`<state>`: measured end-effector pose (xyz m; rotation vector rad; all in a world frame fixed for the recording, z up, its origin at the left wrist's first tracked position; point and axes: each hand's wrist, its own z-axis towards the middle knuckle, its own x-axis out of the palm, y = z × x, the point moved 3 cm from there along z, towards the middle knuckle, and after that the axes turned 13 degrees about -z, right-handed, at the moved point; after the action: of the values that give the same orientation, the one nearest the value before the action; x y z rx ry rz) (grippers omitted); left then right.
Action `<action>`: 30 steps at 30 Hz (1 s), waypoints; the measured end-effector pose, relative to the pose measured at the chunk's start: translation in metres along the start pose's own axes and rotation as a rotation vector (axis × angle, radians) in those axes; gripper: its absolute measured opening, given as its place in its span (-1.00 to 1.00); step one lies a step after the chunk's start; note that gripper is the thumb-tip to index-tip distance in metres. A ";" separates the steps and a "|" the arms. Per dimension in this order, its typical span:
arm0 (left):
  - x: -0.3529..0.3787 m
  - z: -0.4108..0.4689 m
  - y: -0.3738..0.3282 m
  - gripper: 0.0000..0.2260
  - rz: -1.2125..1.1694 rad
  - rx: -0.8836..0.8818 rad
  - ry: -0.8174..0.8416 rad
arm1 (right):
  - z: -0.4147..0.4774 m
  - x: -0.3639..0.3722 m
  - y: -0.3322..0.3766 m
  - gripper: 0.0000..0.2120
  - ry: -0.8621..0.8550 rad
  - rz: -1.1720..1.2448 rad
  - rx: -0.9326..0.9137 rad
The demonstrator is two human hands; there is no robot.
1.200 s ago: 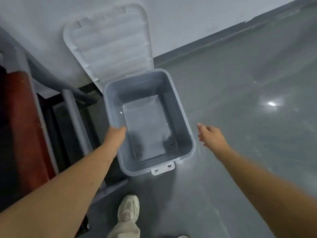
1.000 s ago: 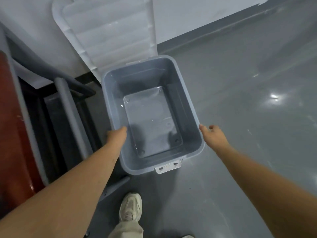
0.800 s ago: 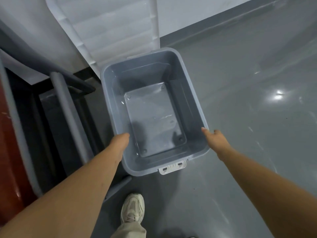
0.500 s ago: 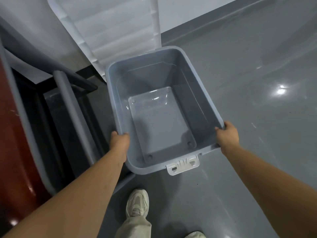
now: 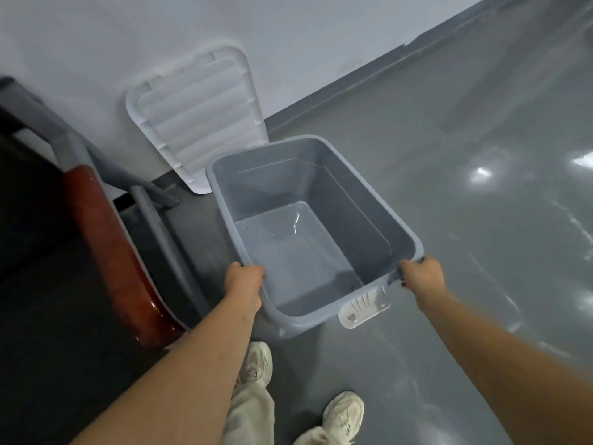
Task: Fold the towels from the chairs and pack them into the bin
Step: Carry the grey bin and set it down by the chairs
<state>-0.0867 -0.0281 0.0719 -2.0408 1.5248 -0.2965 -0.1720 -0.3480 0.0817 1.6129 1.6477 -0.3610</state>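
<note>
The left hand (image 5: 244, 284) and right hand (image 5: 422, 274) each curl their fingers tight over a near corner of the rim of the grey plastic bin (image 5: 353, 200); the bin is empty and held low over the grey floor (image 5: 465, 187), though I cannot tell whether it is fully clear of it; its white lid (image 5: 199, 114) leans on the wall just behind; no towels show. This looks like the preparatory step, positioning the bin; next it wants setting down flat near what seems to be a chair (image 5: 106, 239) at left, then both hands freed for a towel.
</note>
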 end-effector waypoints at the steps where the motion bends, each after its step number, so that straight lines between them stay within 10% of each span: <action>1: 0.003 -0.013 0.000 -0.77 -0.015 0.009 -0.004 | -0.016 -0.008 0.000 -0.87 0.008 0.007 -0.012; 9: 0.015 -0.112 0.002 -0.80 -0.099 -0.041 0.146 | -0.147 -0.015 -0.010 -0.43 -0.033 0.157 0.035; 21: -0.058 -0.118 0.012 -0.82 0.153 -0.207 0.528 | -0.271 0.064 -0.052 -0.49 -0.220 0.466 0.334; 30: -0.087 -0.117 0.041 -0.72 0.380 -0.266 0.643 | -0.343 0.055 -0.215 -0.47 -0.442 0.645 0.448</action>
<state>-0.2055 0.0091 0.1580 -1.8793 2.4115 -0.6723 -0.4799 -0.1065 0.1990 2.0983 0.6875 -0.7130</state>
